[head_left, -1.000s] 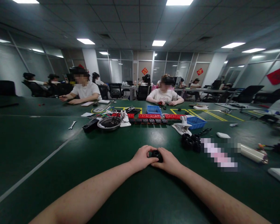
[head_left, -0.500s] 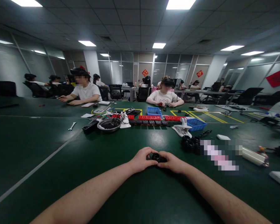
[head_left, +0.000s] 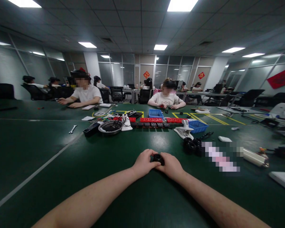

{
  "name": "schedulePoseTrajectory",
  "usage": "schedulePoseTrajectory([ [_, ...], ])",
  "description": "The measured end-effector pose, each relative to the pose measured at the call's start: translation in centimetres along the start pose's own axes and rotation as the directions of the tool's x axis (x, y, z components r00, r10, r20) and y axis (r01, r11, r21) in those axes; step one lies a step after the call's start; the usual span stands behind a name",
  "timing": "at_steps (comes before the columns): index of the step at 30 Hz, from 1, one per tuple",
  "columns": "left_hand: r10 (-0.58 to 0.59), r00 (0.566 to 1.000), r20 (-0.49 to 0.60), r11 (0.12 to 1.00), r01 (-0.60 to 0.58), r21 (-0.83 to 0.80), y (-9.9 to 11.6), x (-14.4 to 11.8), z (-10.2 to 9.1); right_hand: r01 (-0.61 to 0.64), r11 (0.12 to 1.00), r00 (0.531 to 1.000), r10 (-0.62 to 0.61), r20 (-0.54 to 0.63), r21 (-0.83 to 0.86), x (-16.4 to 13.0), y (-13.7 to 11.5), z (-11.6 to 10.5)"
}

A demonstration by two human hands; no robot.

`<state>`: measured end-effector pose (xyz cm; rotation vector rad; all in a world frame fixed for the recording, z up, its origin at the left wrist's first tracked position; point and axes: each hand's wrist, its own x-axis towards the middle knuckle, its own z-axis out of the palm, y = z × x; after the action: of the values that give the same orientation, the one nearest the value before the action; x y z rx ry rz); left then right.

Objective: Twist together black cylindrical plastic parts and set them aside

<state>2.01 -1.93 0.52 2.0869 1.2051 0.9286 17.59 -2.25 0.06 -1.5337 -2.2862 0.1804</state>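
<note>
Both forearms are bare to the elbow, with no sleeves, and the hands are ungloved.

Bare green table lies open to the left of the hands and in front of them, up to the far row: a round dish, a black box, red strips and a blue bin. A wrench lies alone, well apart on the left. To the right the way is crowded: a white clamp, black rings near the right hand, then a white tube and a white slab at the edge.
</note>
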Motion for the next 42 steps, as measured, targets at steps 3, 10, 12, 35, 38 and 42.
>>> schedulePoseTrajectory([
  [3,0.019,0.996,0.082,0.998,-0.014,-0.061,-0.2,0.2,-0.5,0.104,0.985,0.993,-0.111,0.046,0.136,0.2,0.5,-0.4],
  [10,0.079,0.985,0.153,0.99,-0.06,-0.125,-0.4,0.4,-1.0,0.148,0.89,0.934,-0.269,0.235,0.431,0.7,1.9,-1.9],
  [12,0.079,0.984,0.157,0.99,-0.06,-0.127,-0.4,0.4,-1.0,0.129,0.876,0.934,-0.264,0.239,0.464,0.8,1.9,-2.0],
  [35,0.017,1.0,0.025,1.0,-0.018,0.024,0.0,-0.1,-0.2,0.018,1.0,0.999,-0.018,0.03,0.004,-0.2,-0.5,-0.5],
  [38,0.022,0.993,0.114,0.999,-0.017,-0.045,-0.3,0.3,-0.6,0.122,0.969,0.983,-0.147,0.107,0.213,0.2,0.8,-0.7],
  [42,0.044,0.987,0.154,0.994,-0.028,-0.105,-0.7,0.4,-0.8,0.155,0.913,0.948,-0.245,0.203,0.378,0.6,1.9,-1.2],
])
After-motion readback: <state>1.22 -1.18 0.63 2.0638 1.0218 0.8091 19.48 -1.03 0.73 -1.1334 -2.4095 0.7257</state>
